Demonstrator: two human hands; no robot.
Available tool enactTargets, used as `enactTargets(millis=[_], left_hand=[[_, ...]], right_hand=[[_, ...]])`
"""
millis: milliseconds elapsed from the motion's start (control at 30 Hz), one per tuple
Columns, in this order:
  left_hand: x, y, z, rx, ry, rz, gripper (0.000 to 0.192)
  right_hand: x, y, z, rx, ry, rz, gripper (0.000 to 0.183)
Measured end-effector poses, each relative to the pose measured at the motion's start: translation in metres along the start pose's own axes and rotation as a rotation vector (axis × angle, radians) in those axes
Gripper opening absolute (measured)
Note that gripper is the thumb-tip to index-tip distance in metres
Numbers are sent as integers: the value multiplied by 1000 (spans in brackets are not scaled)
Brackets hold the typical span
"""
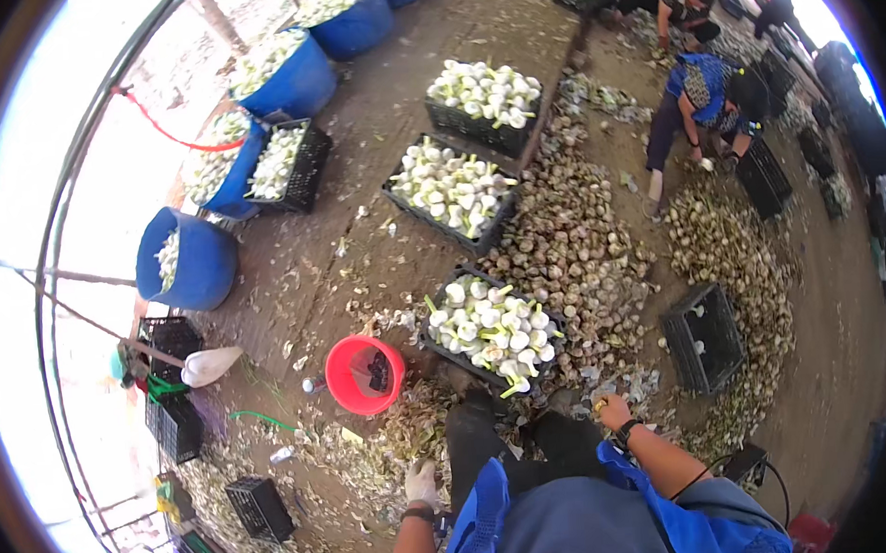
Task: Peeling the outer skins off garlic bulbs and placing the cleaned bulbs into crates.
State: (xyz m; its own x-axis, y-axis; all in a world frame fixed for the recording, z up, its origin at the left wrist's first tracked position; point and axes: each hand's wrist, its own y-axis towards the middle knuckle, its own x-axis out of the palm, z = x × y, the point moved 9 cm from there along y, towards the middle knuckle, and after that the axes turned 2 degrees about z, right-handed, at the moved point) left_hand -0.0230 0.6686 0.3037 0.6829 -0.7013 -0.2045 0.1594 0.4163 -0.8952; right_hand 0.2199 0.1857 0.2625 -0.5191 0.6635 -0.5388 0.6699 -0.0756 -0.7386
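Observation:
My left hand (422,482), in a pale glove, hangs beside my left leg, above the trimmings; whether it holds anything is not clear. My right hand (613,412) is by my right knee, fingers curled, with a small yellowish thing at them that is too small to name. A black plastic crate (430,345) stands just before my feet, heaped with clean white garlic bulbs (494,322) with short green stems. Right beyond it spreads a pile of uncleaned brown garlic bulbs (569,247).
A red bucket (341,379) with dark things inside stands left. More garlic-filled crates (497,232) line up ahead. Blue tubs (201,270) of garlic stand along the left side. A tilted black crate (706,345) lies right. A co-worker (697,105) bends over another pile. Peelings (332,462) litter the floor.

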Motion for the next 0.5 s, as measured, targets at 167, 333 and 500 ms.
enactTargets(millis=[167, 333, 500], left_hand=[[48, 64, 75, 189, 271, 3, 32], [145, 167, 180, 551, 639, -14, 51], [212, 271, 243, 659, 878, 62, 70]], right_hand=[[26, 27, 27, 9, -2, 192, 19], [138, 109, 89, 345, 579, 71, 42], [208, 166, 101, 676, 742, 70, 61]])
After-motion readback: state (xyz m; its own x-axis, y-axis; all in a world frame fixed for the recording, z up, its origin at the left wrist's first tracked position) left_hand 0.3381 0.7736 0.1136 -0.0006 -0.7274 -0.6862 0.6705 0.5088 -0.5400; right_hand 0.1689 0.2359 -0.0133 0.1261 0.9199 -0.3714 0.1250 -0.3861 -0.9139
